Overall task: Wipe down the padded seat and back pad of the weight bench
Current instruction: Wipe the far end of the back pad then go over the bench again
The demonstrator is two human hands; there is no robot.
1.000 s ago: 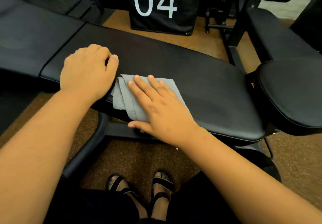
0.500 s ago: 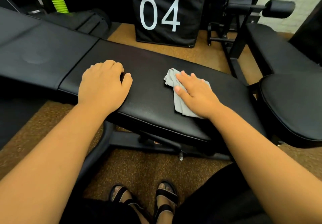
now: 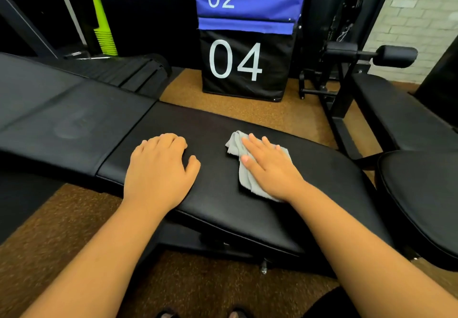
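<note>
right hand [image 3: 271, 169] is lying flat, fingers spread, pressing a crumpled grey cloth [image 3: 244, 166] down onto the black pad of the weight bench [image 3: 218, 194]. cloth is sitting on the pad's upper surface, roughly mid-length, nearer the far edge than the near one. left hand [image 3: 158, 171] is resting palm-down on the same pad, fingers loosely curled, holding nothing; it is apart from the cloth and appears to be bracing.

a second, longer pad [image 3: 62, 124] is adjoining on the left, with a faint oval mark on it (smudge or embossed logo, cannot tell). no wet streaks or clean/dirty boundary are showing on either pad.

judgement: wiping is in progress on this pad; the share already covered cannot be read from the surface. the adjoining pad is looking untouched, so a good part of the job is probably remaining.
</note>
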